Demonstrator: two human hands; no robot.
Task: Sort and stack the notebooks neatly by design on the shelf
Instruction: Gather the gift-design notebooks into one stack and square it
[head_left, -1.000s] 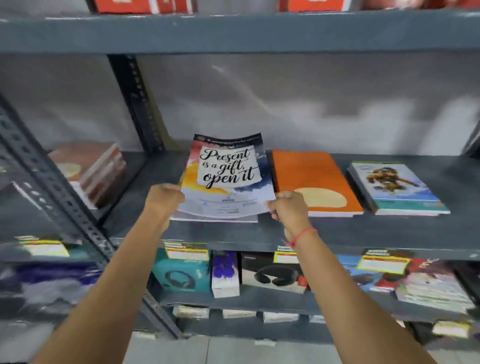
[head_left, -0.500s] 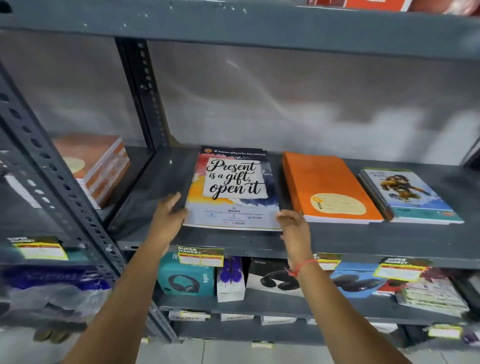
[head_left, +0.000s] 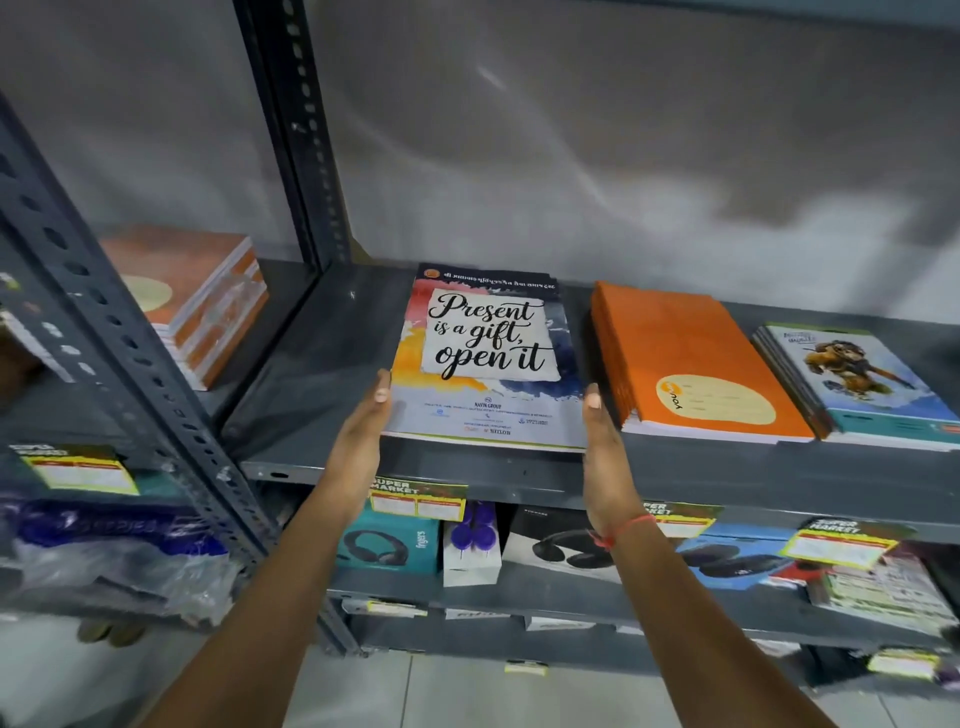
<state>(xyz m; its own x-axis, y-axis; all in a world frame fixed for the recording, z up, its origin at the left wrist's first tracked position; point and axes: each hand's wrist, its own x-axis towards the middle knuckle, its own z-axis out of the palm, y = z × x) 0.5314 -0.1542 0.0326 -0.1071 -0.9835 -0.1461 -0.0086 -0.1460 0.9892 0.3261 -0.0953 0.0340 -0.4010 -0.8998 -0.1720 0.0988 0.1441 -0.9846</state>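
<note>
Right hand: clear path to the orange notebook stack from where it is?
Probably yes. The right hand sits flat against the "Present is a gift" stack, the orange notebook stack lies just beyond it, and nothing stands between.

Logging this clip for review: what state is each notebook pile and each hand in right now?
"Present is a gift" notebook pile: flat on grey metal shelf, squared between both palms.
Orange notebook stack: flat, untouched.
Cartoon-cover notebook stack: flat, untouched.
Left hand: open, palm against the pile's left edge.
Right hand: open, palm against its right edge.
</note>
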